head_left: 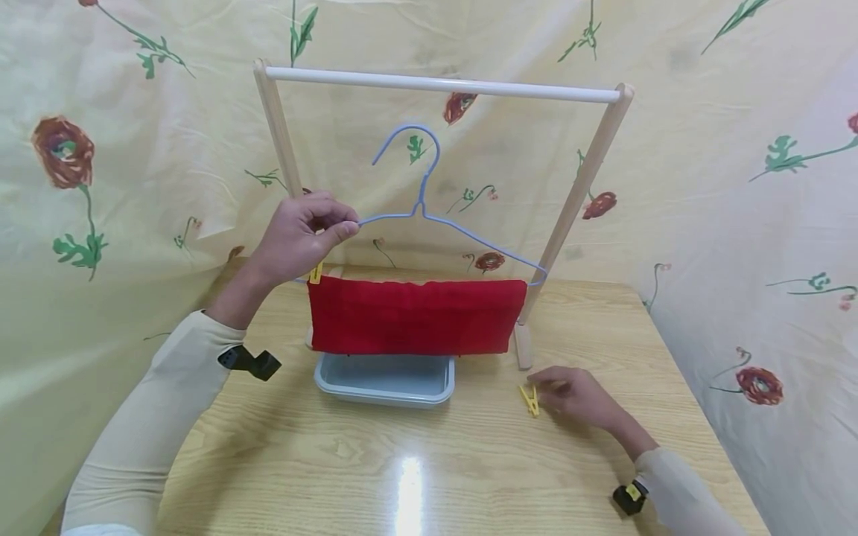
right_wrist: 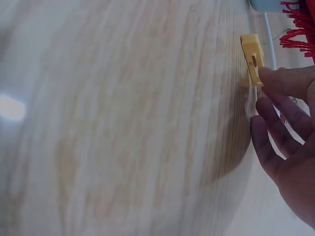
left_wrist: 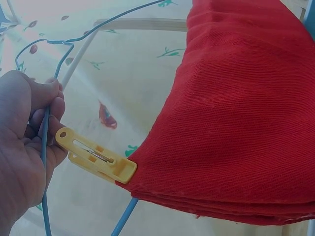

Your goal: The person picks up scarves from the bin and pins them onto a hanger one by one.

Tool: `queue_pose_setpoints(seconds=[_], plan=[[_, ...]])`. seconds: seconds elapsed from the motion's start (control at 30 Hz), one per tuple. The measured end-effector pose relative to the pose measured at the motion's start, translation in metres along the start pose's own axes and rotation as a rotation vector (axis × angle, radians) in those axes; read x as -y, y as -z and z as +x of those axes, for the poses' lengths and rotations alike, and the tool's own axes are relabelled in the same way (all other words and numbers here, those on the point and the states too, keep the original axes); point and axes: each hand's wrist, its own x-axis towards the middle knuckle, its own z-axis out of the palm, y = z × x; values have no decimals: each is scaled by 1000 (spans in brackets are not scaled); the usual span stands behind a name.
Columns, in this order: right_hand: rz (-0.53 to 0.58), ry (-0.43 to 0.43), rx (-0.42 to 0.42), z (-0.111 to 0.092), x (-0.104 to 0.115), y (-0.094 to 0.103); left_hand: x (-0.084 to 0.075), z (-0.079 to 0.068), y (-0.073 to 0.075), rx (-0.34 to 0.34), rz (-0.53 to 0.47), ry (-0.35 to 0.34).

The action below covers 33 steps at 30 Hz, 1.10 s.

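My left hand [head_left: 304, 231] grips the left shoulder of a blue wire hanger [head_left: 479, 240], holding it up with its hook above. A folded red cloth [head_left: 418, 316] with a fringed edge hangs over the hanger's lower bar. At the cloth's left corner, a yellow clothespin [left_wrist: 96, 155] is clipped, close by the left fingers. Low at the right, my right hand [head_left: 576, 398] pinches a second yellow clothespin [head_left: 529, 400] by its end between thumb and forefinger. In the right wrist view that clothespin [right_wrist: 252, 59] shows just over the tabletop, the other fingers loosely bent.
Behind the hanger stands a wooden rack [head_left: 583, 193] with a white rail [head_left: 442, 82] across its top. A pale blue plastic tub [head_left: 385, 400] sits on the wooden table [head_left: 322, 469], partly beneath the cloth. Flowered fabric [head_left: 737, 246] surrounds the table at the back and sides.
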Motion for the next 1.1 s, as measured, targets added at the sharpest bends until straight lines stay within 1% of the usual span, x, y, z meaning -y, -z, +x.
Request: queue_pose_setpoints(seconds=[0.13,0.33,0.4,0.5,0.6,0.7,0.87,0.97,1.1], plan=[[-39,2,-4,2,-1,-1,0,-1,0,-2,7,1],[-47,-6,-11,3,-2,-3,1,-1,2,-4,21,-2],[-42,-10,-1,4,-2,-3,1,-1,2,-6,24,-2],[-33,-12,37,6,-1,-3,2,-1,2,-7,24,-1],[-22,11,88,8,-1,-2,2,-2,2,-8,24,1],[-13,47,121,9,-1,-2,3,-2,2,-5,19,3],[-31,90,120,9,-1,-1,4,-2,2,-4,12,-2],[-56,90,117,9,-1,0,4,-2,3,-5,10,-4],[-78,47,120,8,-1,2,5,-2,4,-5,4,-4]])
